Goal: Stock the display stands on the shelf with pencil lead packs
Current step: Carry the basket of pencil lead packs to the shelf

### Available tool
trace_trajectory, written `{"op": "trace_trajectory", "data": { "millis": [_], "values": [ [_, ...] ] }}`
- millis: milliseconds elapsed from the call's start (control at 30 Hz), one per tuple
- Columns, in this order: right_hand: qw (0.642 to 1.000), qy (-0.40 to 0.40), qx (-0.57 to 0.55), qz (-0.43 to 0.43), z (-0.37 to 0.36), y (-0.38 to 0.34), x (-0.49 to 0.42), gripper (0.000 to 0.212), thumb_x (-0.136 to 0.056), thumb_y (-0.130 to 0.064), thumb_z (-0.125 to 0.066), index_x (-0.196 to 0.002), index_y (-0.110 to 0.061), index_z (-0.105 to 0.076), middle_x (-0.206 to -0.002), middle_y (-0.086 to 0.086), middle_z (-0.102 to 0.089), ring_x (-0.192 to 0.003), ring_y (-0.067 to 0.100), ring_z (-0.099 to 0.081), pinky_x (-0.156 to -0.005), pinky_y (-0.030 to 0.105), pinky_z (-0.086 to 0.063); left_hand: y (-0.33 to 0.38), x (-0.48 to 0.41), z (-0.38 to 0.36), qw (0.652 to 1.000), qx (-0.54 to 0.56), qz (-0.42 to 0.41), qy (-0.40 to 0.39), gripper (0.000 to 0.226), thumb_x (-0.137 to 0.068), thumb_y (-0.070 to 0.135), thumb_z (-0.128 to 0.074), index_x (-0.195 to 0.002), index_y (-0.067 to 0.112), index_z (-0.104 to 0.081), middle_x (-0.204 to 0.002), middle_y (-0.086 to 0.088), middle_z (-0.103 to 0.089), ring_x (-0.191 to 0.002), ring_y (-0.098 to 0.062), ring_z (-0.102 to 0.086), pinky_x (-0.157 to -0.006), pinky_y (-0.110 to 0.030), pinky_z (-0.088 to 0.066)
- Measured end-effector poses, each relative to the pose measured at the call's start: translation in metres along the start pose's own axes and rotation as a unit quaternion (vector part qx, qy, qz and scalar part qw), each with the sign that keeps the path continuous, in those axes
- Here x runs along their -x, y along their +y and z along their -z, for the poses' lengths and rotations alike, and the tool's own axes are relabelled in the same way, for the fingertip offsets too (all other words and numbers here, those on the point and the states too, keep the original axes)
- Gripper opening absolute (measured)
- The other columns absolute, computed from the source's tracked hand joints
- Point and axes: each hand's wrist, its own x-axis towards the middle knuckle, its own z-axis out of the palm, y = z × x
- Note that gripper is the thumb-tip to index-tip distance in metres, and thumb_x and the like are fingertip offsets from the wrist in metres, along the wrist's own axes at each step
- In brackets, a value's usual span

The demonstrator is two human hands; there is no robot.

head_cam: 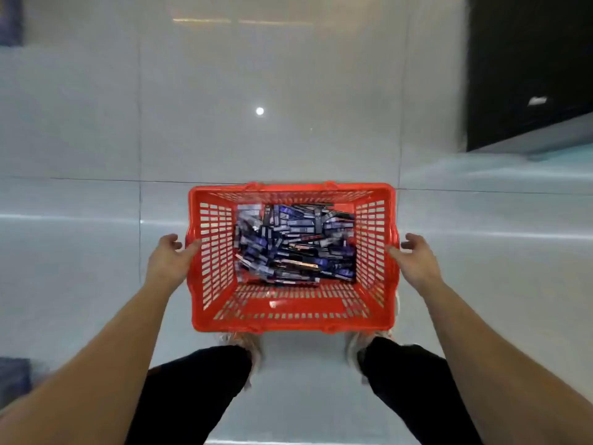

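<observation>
A red plastic basket (290,313) stands on the white tiled floor just in front of my feet. Inside it lies a loose heap of several dark blue and black pencil lead packs (296,247). My left hand (170,260) is at the basket's left rim, fingers spread, thumb touching or nearly touching the rim. My right hand (415,260) is at the right rim in the same way, fingers apart. Neither hand is closed on anything. No shelf or display stand is in view.
Glossy white floor tiles (256,91) stretch ahead. A dark fixture base (529,75) stands at the upper right. My legs in black trousers (199,390) and light shoes are just behind the basket. A blurred dark blue object (12,377) sits at the lower left.
</observation>
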Motion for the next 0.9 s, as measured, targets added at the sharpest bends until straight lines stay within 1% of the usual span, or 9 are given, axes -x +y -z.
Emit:
{"op": "trace_trajectory", "data": {
  "millis": [67, 133, 233, 367, 433, 600, 667, 800, 900],
  "values": [
    [1.000, 0.004, -0.029, 0.004, -0.015, 0.009, -0.012, 0.060, -0.091, -0.033, -0.071, -0.141, -0.010, -0.049, -0.131, 0.009, -0.063, -0.110, 0.030, -0.064, -0.093, 0.035, -0.046, -0.006, -0.014, -0.018, 1.000, 0.025, 0.019, -0.005, 0.064, -0.096, 0.046, -0.063, -0.145, 0.009, -0.045, -0.138, -0.015, -0.061, -0.120, -0.039, -0.061, -0.102, -0.051, -0.046],
    [0.999, -0.007, -0.037, 0.005, -0.030, 0.019, -0.015, 0.047, -0.093, -0.036, -0.068, -0.133, -0.014, -0.056, -0.123, 0.007, -0.068, -0.105, 0.029, -0.067, -0.096, 0.044, -0.052, -0.014, -0.018, -0.033, 0.998, 0.047, 0.032, -0.026, 0.058, -0.097, 0.046, -0.062, -0.142, 0.014, -0.048, -0.132, -0.013, -0.065, -0.112, -0.038, -0.066, -0.098, -0.054, -0.050],
    [0.996, 0.014, -0.087, 0.011, -0.047, 0.033, -0.020, 0.032, -0.096, -0.040, -0.062, -0.119, -0.018, -0.066, -0.109, 0.004, -0.074, -0.093, 0.027, -0.072, -0.090, 0.054, -0.057, -0.024, -0.021, -0.050, 0.997, 0.067, 0.025, 0.008, 0.048, -0.099, 0.044, -0.059, -0.138, 0.015, -0.054, -0.124, -0.012, -0.069, -0.101, -0.035, -0.070, -0.093, -0.055, -0.054],
    [0.992, 0.046, -0.110, 0.027, -0.046, 0.031, -0.010, 0.023, -0.096, -0.041, -0.063, -0.107, -0.021, -0.069, -0.099, 0.003, -0.076, -0.085, 0.026, -0.074, -0.085, 0.052, -0.059, -0.024, -0.017, -0.045, 0.994, 0.101, 0.027, 0.014, 0.043, -0.100, 0.041, -0.060, -0.132, 0.013, -0.059, -0.116, -0.011, -0.072, -0.084, -0.027, -0.071, -0.086, -0.050, -0.057],
    [0.990, 0.056, -0.123, 0.037, -0.037, 0.025, 0.005, 0.017, -0.096, -0.039, -0.064, -0.102, -0.023, -0.067, -0.095, 0.003, -0.075, -0.082, 0.025, -0.074, -0.082, 0.049, -0.060, -0.021, -0.008, -0.033, 0.993, 0.114, 0.015, 0.019, 0.041, -0.099, 0.041, -0.061, -0.130, 0.013, -0.060, -0.112, -0.008, -0.073, -0.082, -0.026, -0.072, -0.086, -0.049, -0.059],
    [0.985, 0.072, -0.149, 0.051, 0.017, -0.008, 0.074, 0.017, -0.094, -0.034, -0.068, -0.100, -0.019, -0.072, -0.090, 0.003, -0.076, -0.077, 0.025, -0.074, -0.081, 0.049, -0.061, 0.000, 0.055, 0.041, 0.988, 0.154, -0.005, 0.021, 0.036, -0.097, 0.041, -0.064, -0.123, 0.016, -0.062, -0.105, -0.004, -0.074, -0.080, -0.026, -0.075, -0.086, -0.052, -0.060],
    [0.985, 0.073, -0.146, 0.054, 0.048, -0.029, 0.110, 0.009, -0.093, -0.034, -0.068, -0.093, -0.025, -0.070, -0.089, 0.004, -0.076, -0.077, 0.026, -0.074, -0.080, 0.051, -0.061, 0.015, 0.094, 0.081, 0.987, 0.158, -0.010, 0.027, 0.036, -0.098, 0.041, -0.063, -0.123, 0.016, -0.061, -0.104, -0.003, -0.073, -0.077, -0.024, -0.074, -0.084, -0.048, -0.060],
    [0.983, 0.081, -0.145, 0.077, 0.125, -0.078, 0.197, 0.015, -0.092, -0.036, -0.069, -0.083, -0.025, -0.067, -0.086, 0.004, -0.076, -0.075, 0.027, -0.074, -0.079, 0.051, -0.060, 0.051, 0.181, 0.166, 0.985, 0.166, -0.017, 0.044, 0.038, -0.098, 0.040, -0.062, -0.125, 0.014, -0.060, -0.104, -0.002, -0.072, -0.077, -0.025, -0.073, -0.081, -0.046, -0.059],
    [0.982, 0.079, -0.137, 0.104, 0.188, -0.112, 0.269, 0.015, -0.094, -0.038, -0.067, -0.095, -0.022, -0.068, -0.094, 0.006, -0.076, -0.079, 0.027, -0.073, -0.083, 0.047, -0.059, 0.077, 0.250, 0.228, 0.981, 0.187, -0.030, 0.048, 0.035, -0.098, 0.037, -0.063, -0.124, 0.013, -0.061, -0.105, -0.006, -0.073, -0.074, -0.024, -0.073, -0.075, -0.040, -0.060]
  ]
}}
